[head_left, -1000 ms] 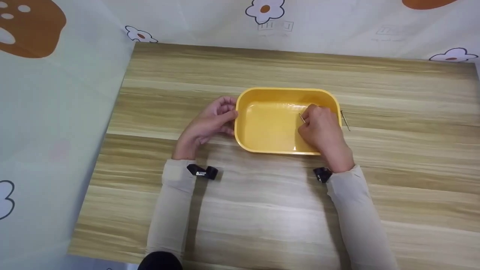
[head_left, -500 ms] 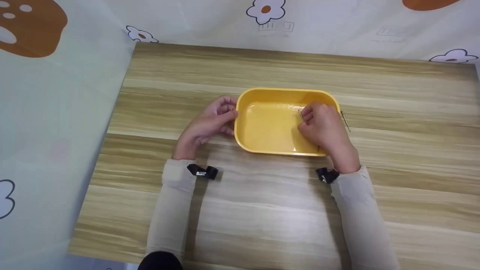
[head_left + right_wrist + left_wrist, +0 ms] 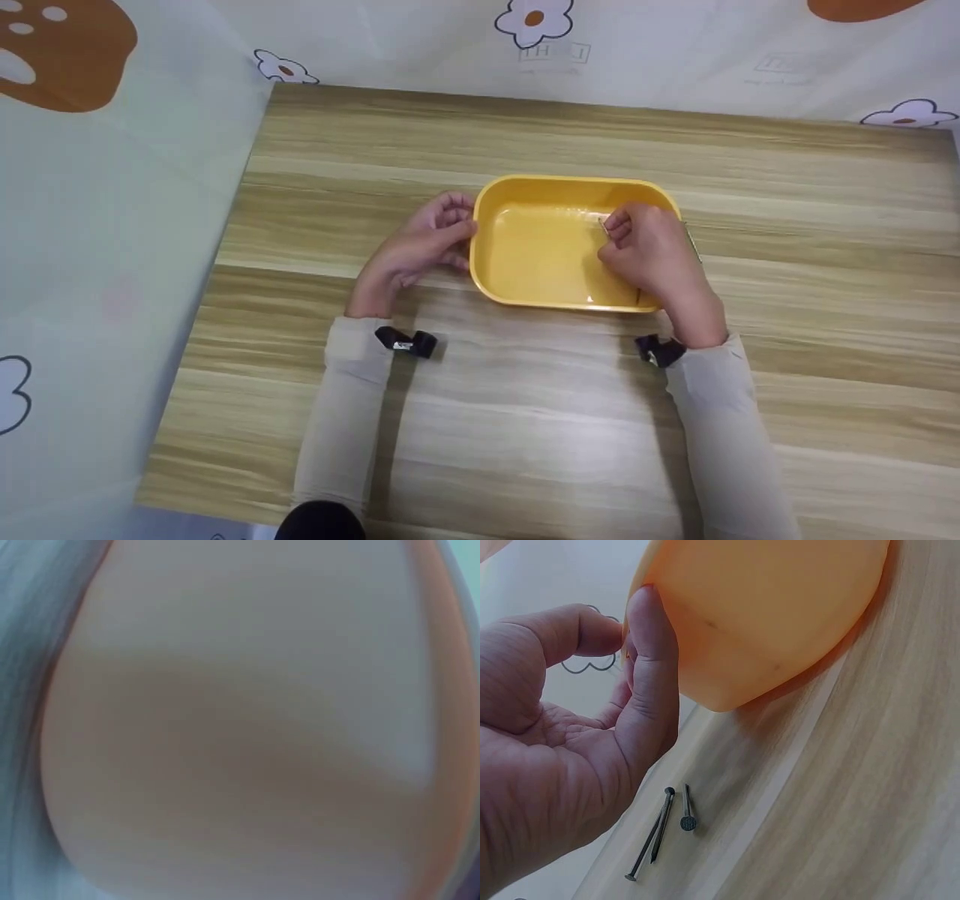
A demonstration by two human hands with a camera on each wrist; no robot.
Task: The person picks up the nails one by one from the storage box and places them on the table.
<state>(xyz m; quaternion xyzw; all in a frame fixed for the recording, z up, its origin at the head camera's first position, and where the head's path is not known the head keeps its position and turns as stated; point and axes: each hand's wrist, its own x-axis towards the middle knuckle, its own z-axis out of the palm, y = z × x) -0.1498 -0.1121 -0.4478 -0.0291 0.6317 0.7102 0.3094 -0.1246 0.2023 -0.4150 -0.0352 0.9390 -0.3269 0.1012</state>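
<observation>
A yellow plastic tub [image 3: 540, 255] with rounded corners sits on the table. My left hand [image 3: 420, 244] holds the tub's left end, thumb and fingers at the rim. Inside the tub's right half, my right hand [image 3: 649, 247] pinches a thin metal nail [image 3: 603, 226], most of it hidden by the fingers. A nail [image 3: 693, 242] lies just outside the tub's right end. In the left wrist view, two crossed nails [image 3: 661, 829] and a single nail [image 3: 688, 822] lie on the table below the left hand. The right wrist view is a blurred close-up of the tub [image 3: 240, 765].
The wood-grain table [image 3: 525, 420] extends around the tub on every side. A pale wall covering [image 3: 420, 45] with printed flowers rises behind it and along the left. Black wrist cameras are strapped to the left [image 3: 405, 343] and right [image 3: 660, 350] wrists.
The right wrist has shifted slightly to the right while its fingers stay inside the tub with the nail. Left hand and tub have stayed in place.
</observation>
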